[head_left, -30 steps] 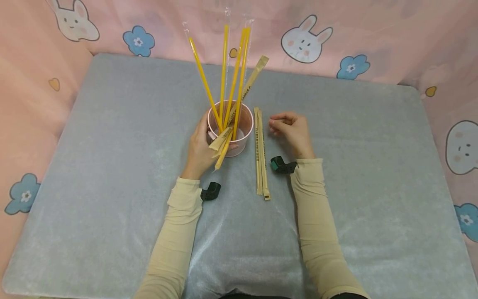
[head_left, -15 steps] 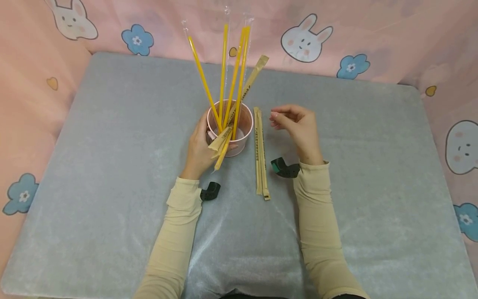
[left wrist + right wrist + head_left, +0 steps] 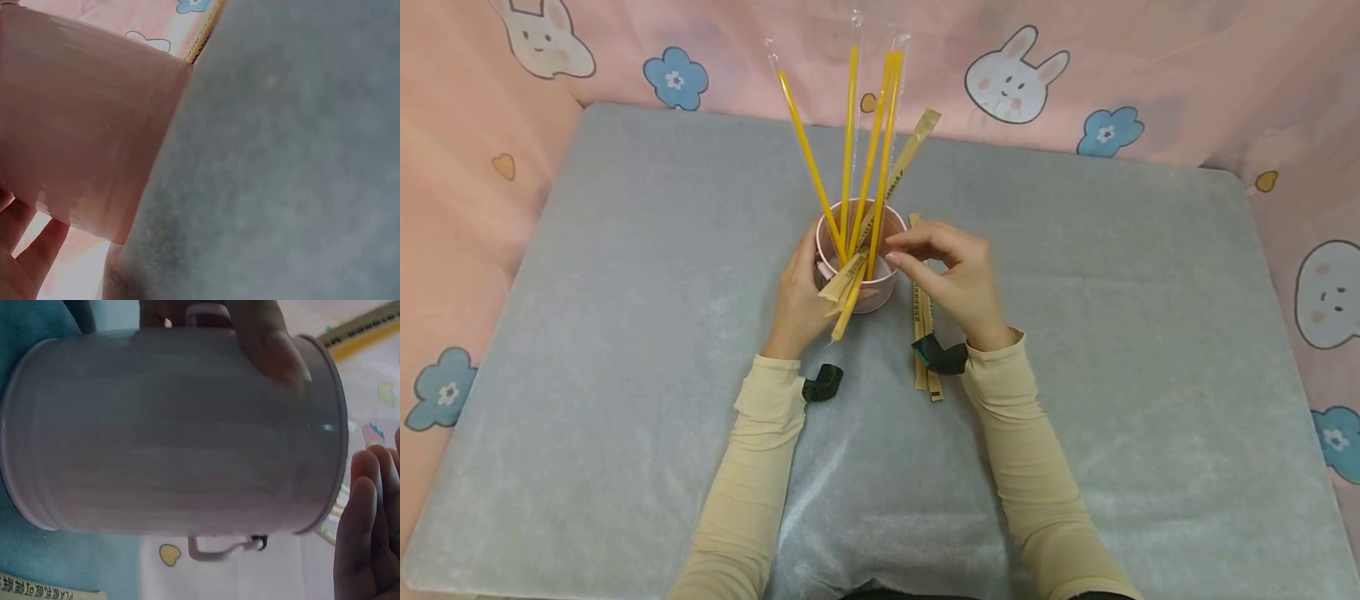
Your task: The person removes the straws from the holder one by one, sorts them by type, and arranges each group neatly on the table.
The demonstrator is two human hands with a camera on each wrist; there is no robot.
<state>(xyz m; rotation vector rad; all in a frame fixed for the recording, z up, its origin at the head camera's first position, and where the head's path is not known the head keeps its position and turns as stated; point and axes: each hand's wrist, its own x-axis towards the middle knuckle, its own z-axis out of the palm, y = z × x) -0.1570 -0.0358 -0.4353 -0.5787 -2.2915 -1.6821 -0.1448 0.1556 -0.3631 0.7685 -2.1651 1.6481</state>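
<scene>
Your left hand [image 3: 801, 300] is gripping the pink cup [image 3: 175, 437], toward the far edge of the desk [image 3: 1150, 333]. Your right hand [image 3: 951, 271] is hovering by its rim, fingers curved, grasping nothing, probably not touching, part-hiding paper-wrapped straws [image 3: 917, 308]. Left wrist view is cropping the cup.

A paper wrapper [image 3: 47, 590] bears "PLA" and Chinese characters.

Your pink cup [image 3: 175, 444] stands upright, yellow straws [image 3: 848, 142] and tan paper-wrapped straws [image 3: 913, 148] fanning out; two more wrapped straws [image 3: 917, 312] lie beside it.
</scene>
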